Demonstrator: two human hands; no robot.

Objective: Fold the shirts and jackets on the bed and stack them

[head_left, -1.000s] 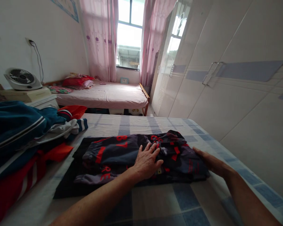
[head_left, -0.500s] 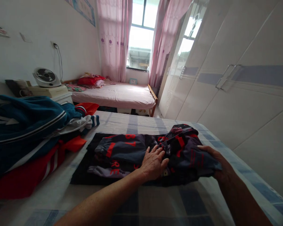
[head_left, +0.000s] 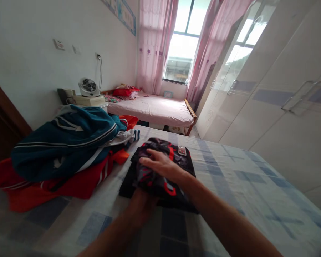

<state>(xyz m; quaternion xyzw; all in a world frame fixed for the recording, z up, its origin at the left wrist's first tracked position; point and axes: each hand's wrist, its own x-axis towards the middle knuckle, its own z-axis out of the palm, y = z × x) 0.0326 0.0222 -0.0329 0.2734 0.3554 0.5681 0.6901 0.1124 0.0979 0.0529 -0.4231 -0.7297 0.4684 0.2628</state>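
Note:
A dark folded garment with red printing (head_left: 180,166) lies in a compact bundle on the blue-and-white checked bedsheet (head_left: 192,232). On top of the bundle rests my right hand (head_left: 163,166), its fingers stretched out and apart. My left hand (head_left: 143,203) is at the near left side of the bundle, blurred, with its fingers hidden at or under the cloth. A black piece of cloth (head_left: 127,184) shows from beneath on the left. A small patterned label (head_left: 182,150) sits on the garment's far right part.
To the left, a heap holds a teal jacket (head_left: 93,125) and red clothing (head_left: 77,189). Behind stand another bed (head_left: 160,107) with pink bedding and a small fan (head_left: 88,87). A white wardrobe (head_left: 270,117) lines the right side.
The garment's right part has been folded over to the left, so the bundle is shorter. My right hand moved left onto its top; my left hand moved down to the near edge. The view turned left.

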